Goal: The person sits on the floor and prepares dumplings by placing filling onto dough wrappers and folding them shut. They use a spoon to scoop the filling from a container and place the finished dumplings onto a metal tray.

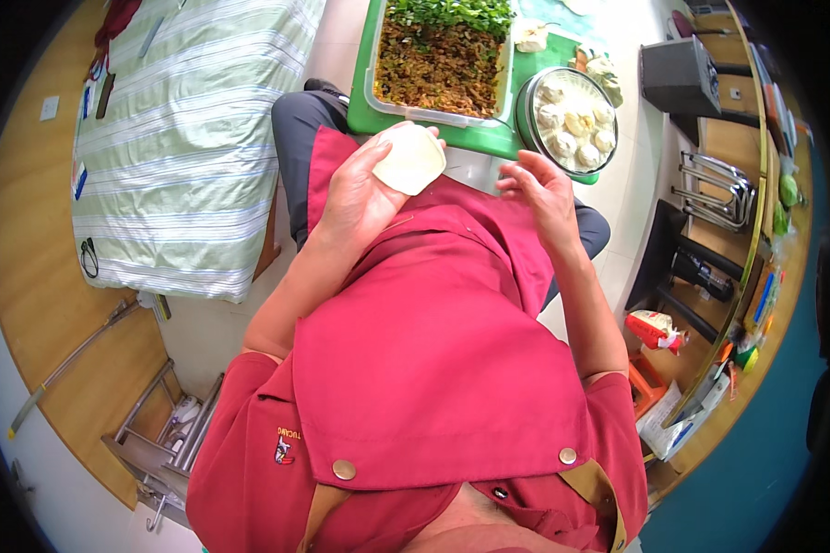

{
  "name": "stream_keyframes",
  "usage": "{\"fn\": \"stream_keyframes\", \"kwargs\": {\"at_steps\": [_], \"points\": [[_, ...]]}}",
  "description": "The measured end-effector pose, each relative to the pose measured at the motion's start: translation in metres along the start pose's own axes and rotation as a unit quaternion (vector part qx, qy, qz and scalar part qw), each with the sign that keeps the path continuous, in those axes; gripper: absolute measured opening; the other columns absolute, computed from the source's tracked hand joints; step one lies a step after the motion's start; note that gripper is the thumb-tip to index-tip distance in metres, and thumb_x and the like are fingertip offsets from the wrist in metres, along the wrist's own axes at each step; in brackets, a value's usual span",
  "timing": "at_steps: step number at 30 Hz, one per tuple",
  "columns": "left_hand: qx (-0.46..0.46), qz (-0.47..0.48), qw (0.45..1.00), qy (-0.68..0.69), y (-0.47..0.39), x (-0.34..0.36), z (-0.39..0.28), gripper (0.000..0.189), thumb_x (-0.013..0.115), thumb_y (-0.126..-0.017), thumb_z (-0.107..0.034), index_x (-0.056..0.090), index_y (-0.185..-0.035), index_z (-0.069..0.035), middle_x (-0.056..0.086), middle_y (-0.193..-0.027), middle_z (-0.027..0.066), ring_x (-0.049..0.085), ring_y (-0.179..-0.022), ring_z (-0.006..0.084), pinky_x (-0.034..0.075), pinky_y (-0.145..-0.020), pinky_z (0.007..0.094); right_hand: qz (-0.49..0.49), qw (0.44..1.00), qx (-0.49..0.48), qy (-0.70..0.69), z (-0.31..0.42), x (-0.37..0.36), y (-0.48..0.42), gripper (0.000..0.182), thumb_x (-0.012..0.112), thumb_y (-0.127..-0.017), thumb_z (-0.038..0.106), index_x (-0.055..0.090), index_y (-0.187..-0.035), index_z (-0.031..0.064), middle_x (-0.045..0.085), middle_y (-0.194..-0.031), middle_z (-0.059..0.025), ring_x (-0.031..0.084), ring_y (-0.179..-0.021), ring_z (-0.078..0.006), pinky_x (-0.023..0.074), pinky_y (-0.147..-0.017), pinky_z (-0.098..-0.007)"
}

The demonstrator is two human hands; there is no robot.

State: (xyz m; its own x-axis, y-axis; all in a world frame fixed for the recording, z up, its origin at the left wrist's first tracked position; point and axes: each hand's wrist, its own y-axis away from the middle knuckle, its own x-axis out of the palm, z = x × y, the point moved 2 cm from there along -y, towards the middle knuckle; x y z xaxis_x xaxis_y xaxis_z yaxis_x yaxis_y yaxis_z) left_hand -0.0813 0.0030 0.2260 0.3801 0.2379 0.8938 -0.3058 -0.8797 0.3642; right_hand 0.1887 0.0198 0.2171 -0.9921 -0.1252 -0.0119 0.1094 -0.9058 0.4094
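Observation:
My left hand [370, 183] holds a round, flat dough wrapper [411, 160] on its palm and fingers, with the thumb over the wrapper's edge. My right hand [539, 190] is raised to the right, fingers loosely bent and apart, holding nothing. Ahead, a clear plastic tub [434, 116] holds browned chopped filling [436, 69] with chopped greens [449, 14] at its far end. Beyond my right hand, a round steamer [531, 131] holds several pleated buns [579, 124] in a lined basket.
The tub and steamer stand on a green low table [477, 144]. Behind the steamer are more pale pieces, unclear in kind. A cloth-covered bed or table [194, 152] stands left. At right are a grey box [678, 76], folded metal chairs [716, 190] and an orange stool [644, 383].

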Motion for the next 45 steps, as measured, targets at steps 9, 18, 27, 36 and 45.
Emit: {"fn": "stream_keyframes", "kwargs": {"at_steps": [9,18,27,36,45], "points": [[0.019,-0.024,0.999,-0.034,0.002,-0.025,-0.016,0.059,0.039,-0.112,-0.036,0.043,-0.143,0.014,0.052,-0.145,0.0292,0.054,-0.134,0.0419,0.043,-0.116,0.0509,0.025,0.834,-0.293,0.467,0.021,0.022,-0.091,0.02,0.067,-0.097,0.015,0.072,-0.108,-0.0011,0.07,-0.094,-0.0202,0.07,-0.079,-0.0336,0.0561,-0.073,-0.0409],[0.014,-0.031,0.998,0.047,0.003,-0.042,-0.026,0.057,0.041,-0.112,-0.037,0.044,-0.144,0.009,0.054,-0.143,0.0295,0.054,-0.133,0.0423,0.045,-0.114,0.0509,0.07,0.841,-0.28,0.458,0.106,0.037,-0.103,0.02,0.064,-0.099,0.015,0.073,-0.103,-0.0024,0.071,-0.098,-0.0178,0.071,-0.085,-0.0374,0.0554,-0.076,-0.0419],[0.047,-0.054,0.997,-0.029,-0.006,-0.034,-0.038,0.05,0.04,-0.112,-0.03,0.044,-0.144,0.008,0.055,-0.141,0.0299,0.055,-0.133,0.0406,0.044,-0.115,0.0503,0.128,0.755,-0.42,0.487,0.046,0.09,-0.153,0.017,0.062,-0.1,0.017,0.071,-0.104,0.0034,0.067,-0.096,-0.0126,0.068,-0.085,-0.0361,0.0561,-0.076,-0.0439],[0.028,-0.039,0.998,0.029,-0.009,-0.061,-0.039,0.051,0.04,-0.112,-0.032,0.047,-0.142,0.009,0.057,-0.141,0.0271,0.055,-0.133,0.0396,0.044,-0.115,0.0478,0.075,0.836,-0.36,0.406,0.069,0.068,-0.126,0.015,0.064,-0.098,0.01,0.072,-0.105,-0.0003,0.07,-0.1,-0.0152,0.071,-0.086,-0.0346,0.0576,-0.074,-0.0396],[0.046,-0.031,0.998,0.008,-0.01,-0.053,-0.041,0.053,0.042,-0.111,-0.037,0.043,-0.145,0.003,0.058,-0.137,0.0288,0.059,-0.128,0.0406,0.048,-0.111,0.0485,0.194,0.73,-0.439,0.487,0.043,0.088,-0.125,0.013,0.065,-0.094,0.01,0.07,-0.105,0.0036,0.067,-0.096,-0.0118,0.068,-0.092,-0.0325,0.0565,-0.079,-0.0415]]}}
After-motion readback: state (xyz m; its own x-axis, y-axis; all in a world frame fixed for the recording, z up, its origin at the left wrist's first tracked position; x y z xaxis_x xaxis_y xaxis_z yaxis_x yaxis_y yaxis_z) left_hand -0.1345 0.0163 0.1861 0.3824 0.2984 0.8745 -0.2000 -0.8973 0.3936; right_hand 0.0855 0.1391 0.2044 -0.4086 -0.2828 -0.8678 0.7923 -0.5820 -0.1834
